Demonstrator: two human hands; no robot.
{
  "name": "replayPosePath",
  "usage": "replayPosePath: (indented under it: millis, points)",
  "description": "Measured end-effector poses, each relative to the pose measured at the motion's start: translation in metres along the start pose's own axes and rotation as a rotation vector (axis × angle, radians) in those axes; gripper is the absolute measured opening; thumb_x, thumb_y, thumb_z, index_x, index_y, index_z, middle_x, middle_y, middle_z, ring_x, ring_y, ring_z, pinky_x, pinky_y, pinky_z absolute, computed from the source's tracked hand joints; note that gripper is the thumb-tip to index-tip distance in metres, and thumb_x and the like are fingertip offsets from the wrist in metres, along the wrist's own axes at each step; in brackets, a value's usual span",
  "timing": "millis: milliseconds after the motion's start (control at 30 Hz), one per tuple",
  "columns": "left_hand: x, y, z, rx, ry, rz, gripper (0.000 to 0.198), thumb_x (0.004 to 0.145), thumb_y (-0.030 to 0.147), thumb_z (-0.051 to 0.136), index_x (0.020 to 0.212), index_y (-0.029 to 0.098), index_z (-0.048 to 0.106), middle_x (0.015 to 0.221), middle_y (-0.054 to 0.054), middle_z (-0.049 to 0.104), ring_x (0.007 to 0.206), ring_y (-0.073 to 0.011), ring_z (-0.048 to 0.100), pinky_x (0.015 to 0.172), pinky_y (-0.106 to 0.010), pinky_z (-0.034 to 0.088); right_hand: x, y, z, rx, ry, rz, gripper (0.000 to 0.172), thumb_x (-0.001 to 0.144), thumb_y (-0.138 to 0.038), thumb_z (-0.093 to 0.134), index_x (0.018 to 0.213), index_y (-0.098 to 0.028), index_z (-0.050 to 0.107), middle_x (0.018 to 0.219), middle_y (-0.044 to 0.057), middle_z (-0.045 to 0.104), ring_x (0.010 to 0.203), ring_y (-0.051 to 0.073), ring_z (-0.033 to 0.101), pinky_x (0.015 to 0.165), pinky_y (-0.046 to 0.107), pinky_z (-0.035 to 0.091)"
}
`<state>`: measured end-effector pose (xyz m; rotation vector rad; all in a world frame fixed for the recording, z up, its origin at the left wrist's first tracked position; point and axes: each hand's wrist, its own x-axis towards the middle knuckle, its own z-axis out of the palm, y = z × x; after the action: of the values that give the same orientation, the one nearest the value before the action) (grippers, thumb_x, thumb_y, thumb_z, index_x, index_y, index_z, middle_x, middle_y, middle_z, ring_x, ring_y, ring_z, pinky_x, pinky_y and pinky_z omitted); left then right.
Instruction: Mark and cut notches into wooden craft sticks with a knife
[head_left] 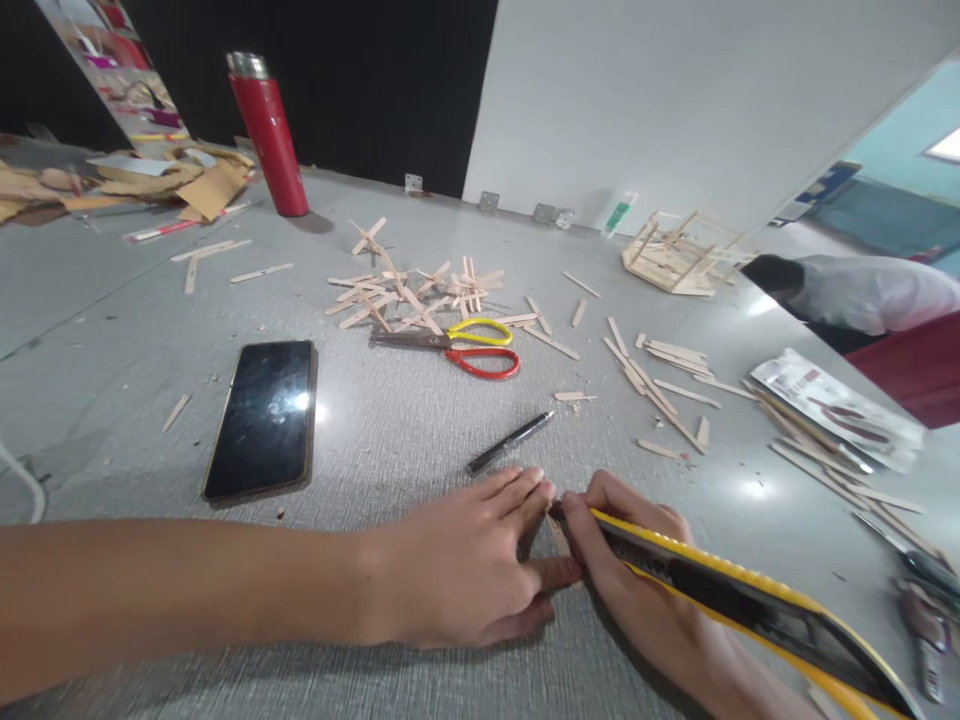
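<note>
My left hand (472,565) presses a small wooden craft stick (559,537) down on the grey table, its fingers at the far end and its thumb near the other. Most of the stick is hidden by my hands. My right hand (649,605) is closed around a yellow and black utility knife (739,600). The knife's front end meets the stick beside my left fingertips; the blade itself is hard to make out. Just beyond my left hand lies a black pen (511,443). Farther off are scissors (450,342) with one yellow and one red handle.
A phone (264,420) lies at left, with a red flask (271,140) behind it. Loose craft sticks (405,290) are piled mid-table, and more are scattered at right. A stick frame (671,255) stands at the back right. Beyond the right edge, a person (862,295) bends over.
</note>
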<state>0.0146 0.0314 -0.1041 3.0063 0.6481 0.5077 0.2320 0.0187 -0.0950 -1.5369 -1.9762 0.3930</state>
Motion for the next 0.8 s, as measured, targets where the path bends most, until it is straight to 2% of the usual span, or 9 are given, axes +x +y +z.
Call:
replayPosePath:
  millis: [167, 333, 467, 633, 800]
  points:
    - [-0.0004, 0.0021, -0.0029, 0.041, 0.012, -0.01, 0.046, 0.109, 0.037, 0.043, 0.145, 0.014, 0.062, 0.148, -0.024, 0.061, 0.144, -0.0349, 0.054, 0.125, -0.045, 0.033, 0.0019, 0.0029, 0.0016, -0.002, -0.015, -0.012, 0.044, 0.103, -0.052, 0.053, 0.067, -0.028, 0.045, 0.054, -0.004, 0.047, 0.047, 0.014, 0.045, 0.046, 0.027, 0.039]
    - [-0.0005, 0.0025, -0.0039, 0.05, 0.005, -0.006, 0.047, 0.108, 0.037, 0.046, 0.144, 0.011, 0.062, 0.148, -0.027, 0.06, 0.145, -0.0378, 0.052, 0.125, -0.045, 0.032, 0.0033, 0.0089, -0.0002, 0.005, -0.078, -0.029, 0.043, 0.102, -0.047, 0.057, 0.066, -0.028, 0.043, 0.052, -0.006, 0.045, 0.044, 0.012, 0.042, 0.045, 0.026, 0.038]
    - [-0.001, 0.0019, -0.0023, 0.02, -0.013, -0.003, 0.048, 0.107, 0.037, 0.049, 0.146, 0.011, 0.061, 0.151, -0.029, 0.056, 0.147, -0.0393, 0.049, 0.125, -0.046, 0.032, 0.0048, 0.0097, -0.0031, 0.011, -0.084, -0.017, 0.042, 0.101, -0.045, 0.058, 0.066, -0.027, 0.043, 0.053, -0.005, 0.047, 0.046, 0.012, 0.045, 0.046, 0.026, 0.038]
    - [-0.0016, 0.0001, 0.0, -0.009, -0.02, 0.01, 0.051, 0.106, 0.037, 0.052, 0.15, 0.013, 0.057, 0.154, -0.028, 0.054, 0.147, -0.0384, 0.049, 0.124, -0.047, 0.034, 0.0077, 0.0016, -0.0052, 0.157, -0.131, 0.079, 0.041, 0.103, -0.04, 0.055, 0.065, -0.026, 0.048, 0.052, -0.005, 0.054, 0.045, 0.011, 0.05, 0.045, 0.024, 0.041]
    - [-0.0019, 0.0007, 0.0016, -0.008, 0.002, 0.011, 0.051, 0.105, 0.036, 0.053, 0.15, 0.013, 0.058, 0.153, -0.028, 0.054, 0.147, -0.0385, 0.049, 0.125, -0.047, 0.034, 0.0053, 0.0035, -0.0038, 0.156, -0.165, 0.139, 0.04, 0.103, -0.042, 0.057, 0.068, -0.025, 0.051, 0.056, -0.005, 0.058, 0.049, 0.011, 0.052, 0.049, 0.025, 0.042]
